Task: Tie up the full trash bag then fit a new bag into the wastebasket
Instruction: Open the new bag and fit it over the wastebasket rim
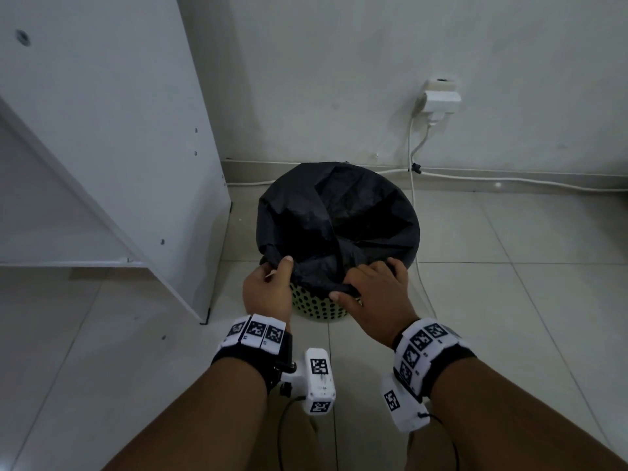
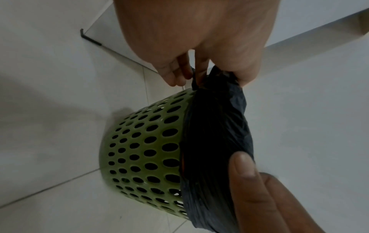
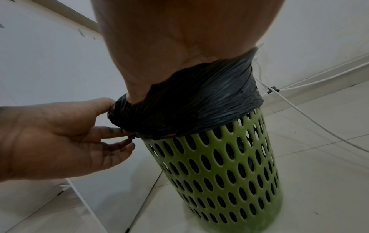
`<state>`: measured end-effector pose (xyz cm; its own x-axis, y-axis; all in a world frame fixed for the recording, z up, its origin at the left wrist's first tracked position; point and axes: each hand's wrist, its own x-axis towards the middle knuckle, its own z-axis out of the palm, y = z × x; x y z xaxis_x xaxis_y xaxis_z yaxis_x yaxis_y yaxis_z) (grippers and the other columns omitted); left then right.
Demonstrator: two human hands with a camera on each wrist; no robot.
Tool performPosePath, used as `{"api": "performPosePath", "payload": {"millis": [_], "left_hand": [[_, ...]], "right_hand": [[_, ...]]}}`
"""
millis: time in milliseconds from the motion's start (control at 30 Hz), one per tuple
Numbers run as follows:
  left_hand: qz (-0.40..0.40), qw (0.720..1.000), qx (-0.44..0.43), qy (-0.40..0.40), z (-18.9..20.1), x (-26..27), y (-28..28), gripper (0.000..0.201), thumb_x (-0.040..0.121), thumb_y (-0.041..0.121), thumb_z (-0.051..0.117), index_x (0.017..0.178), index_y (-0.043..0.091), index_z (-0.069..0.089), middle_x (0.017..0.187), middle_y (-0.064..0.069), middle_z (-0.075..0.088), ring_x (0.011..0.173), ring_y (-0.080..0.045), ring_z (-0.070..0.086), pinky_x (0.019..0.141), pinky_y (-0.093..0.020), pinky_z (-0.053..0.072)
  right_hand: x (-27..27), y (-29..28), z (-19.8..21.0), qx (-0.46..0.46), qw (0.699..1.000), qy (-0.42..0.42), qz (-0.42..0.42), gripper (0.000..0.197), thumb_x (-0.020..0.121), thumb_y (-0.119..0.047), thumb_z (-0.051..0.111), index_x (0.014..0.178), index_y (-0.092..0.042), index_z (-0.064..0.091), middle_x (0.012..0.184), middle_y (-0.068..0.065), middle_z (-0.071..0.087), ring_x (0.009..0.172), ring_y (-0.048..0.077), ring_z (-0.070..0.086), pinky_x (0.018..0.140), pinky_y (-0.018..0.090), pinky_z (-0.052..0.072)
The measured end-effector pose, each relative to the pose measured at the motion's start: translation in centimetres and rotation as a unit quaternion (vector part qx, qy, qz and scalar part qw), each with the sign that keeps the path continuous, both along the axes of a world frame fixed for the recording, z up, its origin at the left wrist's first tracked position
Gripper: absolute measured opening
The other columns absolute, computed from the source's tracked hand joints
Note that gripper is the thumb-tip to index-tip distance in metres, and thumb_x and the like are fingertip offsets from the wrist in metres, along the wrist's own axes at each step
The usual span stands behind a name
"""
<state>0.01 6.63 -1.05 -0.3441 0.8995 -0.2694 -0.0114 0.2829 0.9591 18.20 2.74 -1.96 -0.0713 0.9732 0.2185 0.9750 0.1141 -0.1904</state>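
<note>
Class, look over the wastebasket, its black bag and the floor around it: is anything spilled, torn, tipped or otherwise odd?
Nothing stands out. The green wastebasket stands upright on the floor, the black bag is folded over its rim with no tear showing, and both hands grip the bag's near edge.

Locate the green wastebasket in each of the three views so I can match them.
Head: green wastebasket lower centre, mostly hidden under the black bag.
Left wrist: lower left of centre, lying sideways in frame.
Right wrist: lower right, upright.
Shared landmark: the black bag folded over its rim.
</note>
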Motion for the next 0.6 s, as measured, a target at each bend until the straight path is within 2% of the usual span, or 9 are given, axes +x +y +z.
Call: {"api": "performPosePath", "payload": {"millis": [67,100,200,267,367,433,500,567,600], "left_hand": [[-0.009,0.999,0.022,0.028,-0.4,-0.2,0.4,0.040,0.089,0.033,0.066,0.067,0.000,0.061,0.058,-0.007,0.056,0.047,-0.007,0.047,0.048,-0.024,0.036],[-0.013,0.999,0.025,0.044,-0.3,-0.3,0.5,0.045,0.089,0.032,0.066,0.065,-0.005,0.056,0.058,-0.014,0.053,0.046,-0.008,0.044,0.047,-0.024,0.035],[-0.025,0.998,0.013,0.059,-0.8,-0.6,1.1,0.045,0.090,0.035,0.063,0.077,-0.008,0.062,0.075,-0.023,0.064,0.055,-0.010,0.049,0.052,-0.024,0.037],[-0.036,0.998,0.005,0.058,-0.9,-0.8,1.1,0.044,0.090,0.038,0.063,0.081,-0.005,0.066,0.082,-0.022,0.068,0.064,-0.018,0.053,0.056,-0.025,0.038],[-0.030,0.998,0.006,0.047,-0.8,-0.8,0.9,0.038,0.089,0.038,0.067,0.081,0.000,0.070,0.081,-0.018,0.071,0.066,-0.017,0.056,0.058,-0.024,0.040],[-0.004,1.000,0.001,0.016,-1.1,-0.6,0.8,0.031,0.085,0.037,0.072,0.089,0.006,0.072,0.084,-0.011,0.073,0.074,-0.015,0.063,0.062,-0.023,0.044],[0.039,0.997,-0.016,-0.060,-1.0,-0.5,0.6,0.042,0.078,0.035,0.079,0.110,0.010,0.065,0.097,0.000,0.072,0.089,-0.013,0.067,0.073,-0.022,0.050],[0.031,0.995,-0.020,-0.087,-1.4,-0.5,0.9,0.049,0.074,0.038,0.081,0.112,0.012,0.067,0.103,0.003,0.074,0.094,-0.013,0.070,0.084,-0.028,0.055],[0.010,0.997,-0.015,-0.079,-1.7,-0.6,1.1,0.040,0.074,0.039,0.079,0.107,0.017,0.073,0.100,0.004,0.077,0.094,-0.013,0.072,0.086,-0.031,0.057]], "right_hand": [[-0.1,0.0,-0.1,0.006,1.000,-0.004,0.001,0.042,0.087,-0.067,0.039,0.079,-0.029,0.054,0.075,-0.010,0.055,0.087,0.019,0.055,0.107,0.045,0.021],[-0.1,0.0,-0.1,0.012,1.000,-0.005,0.003,0.041,0.088,-0.066,0.040,0.078,-0.029,0.053,0.075,-0.010,0.054,0.087,0.019,0.055,0.106,0.045,0.022],[-0.1,0.0,-0.2,0.015,1.000,-0.002,0.005,0.040,0.088,-0.065,0.041,0.077,-0.029,0.052,0.074,-0.010,0.052,0.085,0.019,0.055,0.105,0.046,0.023],[-0.1,0.0,-0.1,0.016,1.000,0.001,0.004,0.039,0.088,-0.065,0.041,0.077,-0.029,0.052,0.074,-0.010,0.052,0.085,0.019,0.055,0.105,0.046,0.024],[-0.2,0.0,-0.1,0.013,1.000,0.001,0.005,0.039,0.088,-0.065,0.041,0.079,-0.029,0.052,0.075,-0.011,0.051,0.087,0.020,0.055,0.106,0.046,0.024],[-0.2,0.0,-0.1,0.011,1.000,0.000,0.006,0.040,0.088,-0.066,0.040,0.079,-0.029,0.053,0.076,-0.011,0.053,0.087,0.020,0.055,0.106,0.045,0.023],[-0.1,0.0,-0.1,0.011,1.000,0.003,0.006,0.041,0.088,-0.066,0.040,0.079,-0.028,0.054,0.076,-0.010,0.054,0.087,0.020,0.056,0.106,0.045,0.022],[-0.1,0.0,-0.1,0.006,1.000,0.002,0.004,0.041,0.088,-0.067,0.039,0.080,-0.029,0.054,0.076,-0.010,0.055,0.088,0.020,0.056,0.106,0.045,0.022],[-0.1,0.0,-0.1,0.004,1.000,0.001,0.003,0.041,0.087,-0.067,0.039,0.080,-0.029,0.054,0.076,-0.010,0.055,0.088,0.020,0.056,0.106,0.045,0.022]]}}
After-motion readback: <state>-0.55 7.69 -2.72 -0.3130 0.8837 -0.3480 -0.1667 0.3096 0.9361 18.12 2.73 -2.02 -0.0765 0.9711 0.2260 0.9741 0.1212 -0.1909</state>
